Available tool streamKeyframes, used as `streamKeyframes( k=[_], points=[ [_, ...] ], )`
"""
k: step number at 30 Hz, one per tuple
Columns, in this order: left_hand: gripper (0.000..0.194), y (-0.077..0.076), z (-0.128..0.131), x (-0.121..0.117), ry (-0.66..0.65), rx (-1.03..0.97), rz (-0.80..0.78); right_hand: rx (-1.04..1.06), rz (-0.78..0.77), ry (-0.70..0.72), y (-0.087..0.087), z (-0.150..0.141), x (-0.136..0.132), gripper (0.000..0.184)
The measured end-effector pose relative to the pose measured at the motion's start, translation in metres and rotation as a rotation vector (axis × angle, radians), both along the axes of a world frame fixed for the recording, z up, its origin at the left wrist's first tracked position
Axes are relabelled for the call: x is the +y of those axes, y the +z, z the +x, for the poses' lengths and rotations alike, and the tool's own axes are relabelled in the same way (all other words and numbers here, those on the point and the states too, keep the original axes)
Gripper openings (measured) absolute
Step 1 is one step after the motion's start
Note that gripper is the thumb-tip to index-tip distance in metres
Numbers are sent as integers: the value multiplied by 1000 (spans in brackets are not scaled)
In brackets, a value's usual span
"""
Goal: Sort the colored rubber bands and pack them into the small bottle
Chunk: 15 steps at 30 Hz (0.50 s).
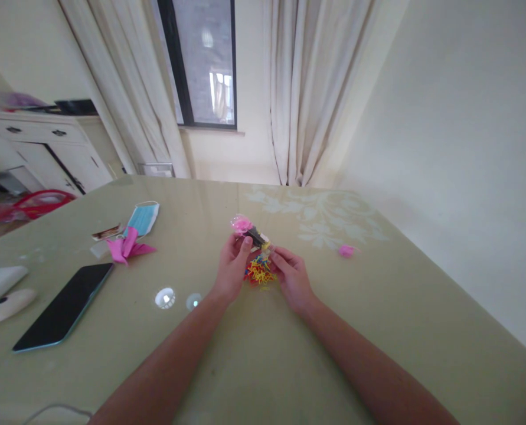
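Over the middle of the table, both hands are closed on a small, long clear case of rubber bands, tilted with its far end up to the left. Pink bands show at that end, black ones in the middle and yellow ones at the near end. My left hand grips its left side, thumb on top. The fingertips of my right hand pinch the near end; exactly what lies between them is too small to make out. Just below, between the hands, is a loose heap of yellow, blue and red rubber bands.
A small pink clump lies to the right on the glossy table. To the left are a dark-screened tablet or phone, a pink folded-paper shape, a blue face mask and a white rounded object.
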<state>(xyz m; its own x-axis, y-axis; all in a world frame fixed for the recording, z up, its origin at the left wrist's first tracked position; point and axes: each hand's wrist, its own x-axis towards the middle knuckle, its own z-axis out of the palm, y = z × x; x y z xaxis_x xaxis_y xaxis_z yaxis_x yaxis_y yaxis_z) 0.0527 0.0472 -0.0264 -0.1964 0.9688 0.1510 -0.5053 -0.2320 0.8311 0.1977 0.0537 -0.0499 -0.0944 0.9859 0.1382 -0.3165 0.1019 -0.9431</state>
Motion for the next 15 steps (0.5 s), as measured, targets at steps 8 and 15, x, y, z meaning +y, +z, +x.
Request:
streamKeyframes(
  k=[8, 15],
  points=[
    [44, 3, 3, -6, -62, 101, 33, 330, -213, 306, 17, -4, -13, 16],
    [41, -1, 2, -4, -46, 48, 35, 373, -252, 268, 15, -3, -9, 30]
  ],
)
